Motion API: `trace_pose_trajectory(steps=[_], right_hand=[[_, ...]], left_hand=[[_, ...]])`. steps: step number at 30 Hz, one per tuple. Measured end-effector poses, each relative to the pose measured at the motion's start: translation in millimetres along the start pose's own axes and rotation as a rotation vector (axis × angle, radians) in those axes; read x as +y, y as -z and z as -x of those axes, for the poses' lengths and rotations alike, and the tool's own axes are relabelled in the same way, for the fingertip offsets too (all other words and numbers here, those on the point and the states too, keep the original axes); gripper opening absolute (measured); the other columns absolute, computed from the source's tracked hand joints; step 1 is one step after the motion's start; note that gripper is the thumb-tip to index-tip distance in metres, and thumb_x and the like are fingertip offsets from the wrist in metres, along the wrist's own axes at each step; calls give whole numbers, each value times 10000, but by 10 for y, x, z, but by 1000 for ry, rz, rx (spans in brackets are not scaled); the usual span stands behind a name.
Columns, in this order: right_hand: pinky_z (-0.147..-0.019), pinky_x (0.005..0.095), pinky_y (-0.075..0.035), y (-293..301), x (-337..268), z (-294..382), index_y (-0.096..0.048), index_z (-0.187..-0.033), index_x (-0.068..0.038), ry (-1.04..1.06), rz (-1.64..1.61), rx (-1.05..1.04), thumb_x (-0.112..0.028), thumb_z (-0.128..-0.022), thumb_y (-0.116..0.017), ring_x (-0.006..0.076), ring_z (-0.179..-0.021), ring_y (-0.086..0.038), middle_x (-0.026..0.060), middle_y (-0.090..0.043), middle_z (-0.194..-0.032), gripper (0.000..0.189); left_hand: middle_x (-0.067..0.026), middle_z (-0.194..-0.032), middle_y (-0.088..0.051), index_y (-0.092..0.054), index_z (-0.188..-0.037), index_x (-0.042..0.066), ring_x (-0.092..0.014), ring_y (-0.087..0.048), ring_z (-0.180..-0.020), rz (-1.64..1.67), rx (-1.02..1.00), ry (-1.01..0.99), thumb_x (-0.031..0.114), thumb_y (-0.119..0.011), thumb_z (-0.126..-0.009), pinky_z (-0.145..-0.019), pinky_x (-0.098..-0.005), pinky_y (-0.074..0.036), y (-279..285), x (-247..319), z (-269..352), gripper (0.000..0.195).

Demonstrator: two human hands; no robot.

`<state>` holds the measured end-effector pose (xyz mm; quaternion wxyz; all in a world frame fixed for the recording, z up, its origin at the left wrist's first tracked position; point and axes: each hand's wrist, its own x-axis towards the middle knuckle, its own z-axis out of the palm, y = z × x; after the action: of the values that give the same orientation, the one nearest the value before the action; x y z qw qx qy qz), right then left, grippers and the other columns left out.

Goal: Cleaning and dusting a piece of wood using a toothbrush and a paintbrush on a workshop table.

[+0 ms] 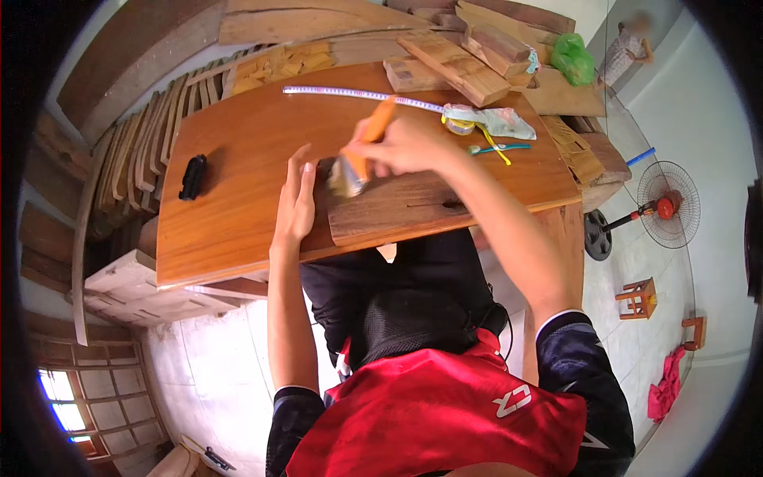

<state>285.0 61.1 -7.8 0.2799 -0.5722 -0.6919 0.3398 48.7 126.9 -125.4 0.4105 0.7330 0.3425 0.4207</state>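
Note:
On the wooden tabletop (pixel 238 173) before me lies a dark wooden board (pixel 387 208) with a crack and a dark knot towards its right end. My right hand (pixel 396 146) grips the orange handle of a flat paintbrush (pixel 369 128), its bristles blurred over the board's left end. Beside that end, my left hand (pixel 298 200) stands on edge with fingers extended and thumb raised; nothing is in it. Whether the left hand touches the board is hard to tell.
Behind the board an extended tape measure (pixel 357 93) runs to a plastic wrapper (pixel 495 119). Two toothbrush-like tools (pixel 501 148) lie nearby. A black object (pixel 192 177) sits at left. Wood blocks (pixel 453 65) pile at the back. A fan (pixel 667 204) and a person (pixel 626 53) are at right.

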Motion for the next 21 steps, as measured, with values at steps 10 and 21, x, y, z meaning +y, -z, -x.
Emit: trace_pose_trajectory(steps=[10, 21], right_hand=[[-661, 376, -575, 132, -229, 489, -774, -933, -40, -228, 368, 201, -341, -1020, -650, 195, -651, -734, 59, -751, -703, 337], [-612, 340, -573, 427, 156, 716, -771, -902, -47, -273, 189, 359, -301, -968, -706, 132, -624, -726, 57, -744, -713, 270]], left_hand=[[-273, -1487, -581, -445, -1564, 108, -440, -526, -1420, -1, -44, 46, 518, -334, -1141, -1187, -470, -382, 24, 135, -23, 599], [-217, -1412, -659, -506, -1513, 40, -353, -574, -1390, 76, -25, 43, 526, -284, -1145, -1174, -430, -402, 99, 135, -19, 649]])
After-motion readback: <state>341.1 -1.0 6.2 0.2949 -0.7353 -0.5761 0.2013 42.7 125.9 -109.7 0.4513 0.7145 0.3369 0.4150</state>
